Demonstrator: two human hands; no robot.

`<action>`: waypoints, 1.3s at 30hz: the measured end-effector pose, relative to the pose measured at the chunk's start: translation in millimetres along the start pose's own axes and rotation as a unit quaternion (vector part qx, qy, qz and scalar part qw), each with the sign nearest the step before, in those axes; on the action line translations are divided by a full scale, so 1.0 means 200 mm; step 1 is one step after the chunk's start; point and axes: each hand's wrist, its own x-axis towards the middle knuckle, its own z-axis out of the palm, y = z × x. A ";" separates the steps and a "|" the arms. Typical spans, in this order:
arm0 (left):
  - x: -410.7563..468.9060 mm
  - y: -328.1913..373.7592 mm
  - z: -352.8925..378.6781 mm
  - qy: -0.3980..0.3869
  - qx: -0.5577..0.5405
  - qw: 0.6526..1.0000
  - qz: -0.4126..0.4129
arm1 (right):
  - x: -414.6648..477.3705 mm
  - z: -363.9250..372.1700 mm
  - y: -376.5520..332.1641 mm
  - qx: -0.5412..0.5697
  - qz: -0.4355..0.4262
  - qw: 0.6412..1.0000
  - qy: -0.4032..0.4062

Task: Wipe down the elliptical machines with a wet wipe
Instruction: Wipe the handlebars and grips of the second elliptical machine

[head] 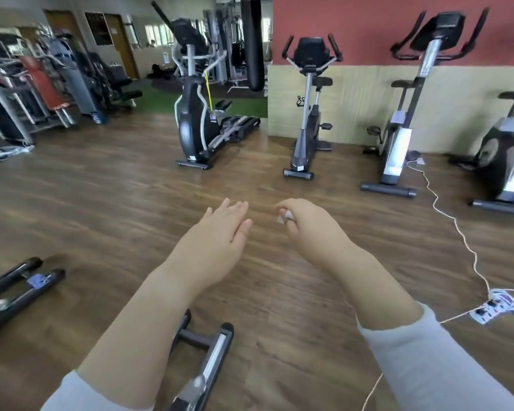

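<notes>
Head view: both forearms reach forward over a wood-plank floor [101, 188] in a gym room.
Left hand [220, 229]: fingers straight and close together, relaxed, back of the hand up, grasping nothing, held in the air above the floor.
Right hand [306, 226]: fingers curled in, pinching a wet wipe [285, 216] between thumb and fingertips.
Wet wipe: small, white and crumpled, mostly tucked inside the right hand with only a bit showing at the fingertips; it is held in the air and touches no machine.
Sleeves: a pale grey sleeve [428, 360] is pushed up the right forearm, another [80, 393] up the left.
Elliptical machine [196, 114]: upright across the room beyond the left hand, well apart from both hands; black body, silver arms, a yellow strip down its front.
Punching bag [252, 43]: black, hanging just right of the elliptical machine.
Exercise bikes: one [309, 114] right of the elliptical machine, two more [404, 129] [511, 161] further right, all against the red and tan wall [368, 25].
Power strip [493, 310]: white, on the floor at the right edge, with plugs seated in it.
Cord [445, 212]: white, running over the floor from the middle bike's base to the power strip.
Machine base [211, 357]: dark frame with a silver rail, on the floor under the left forearm.
Black bars [18, 286]: low at the left edge.
Weight machines [27, 84]: crowded along the far left, blurred.
</notes>
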 end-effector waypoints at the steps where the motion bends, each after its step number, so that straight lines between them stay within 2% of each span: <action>1: 0.10 0.00 0.02 0.002 -0.004 1.000 0.001 | 0.08 -0.01 0.05 0.000 0.001 1.000 0.000; 8: 0.76 -0.06 0.12 0.015 -0.019 1.000 0.001 | 0.68 -0.11 0.35 -0.035 -0.015 0.999 0.000; 14: 1.21 -0.24 0.14 0.011 -0.027 1.000 -0.008 | 1.19 -0.06 0.48 -0.043 -0.027 0.999 -0.005; 19: 1.64 -0.58 0.13 0.036 -0.017 0.999 -0.034 | 1.73 0.09 0.51 -0.041 -0.055 0.997 -0.031; 28: 2.33 -1.18 -0.05 0.046 0.011 0.996 -0.069 | 2.74 0.27 0.40 -0.028 -0.101 0.994 -0.022; 34: 2.65 -1.59 -0.14 0.053 -0.012 0.990 -0.130 | 3.33 0.52 0.32 -0.007 -0.149 0.987 -0.056; 39: 2.92 -2.01 -0.19 0.071 0.016 0.978 -0.194 | 3.85 0.78 0.22 0.013 -0.206 0.975 -0.080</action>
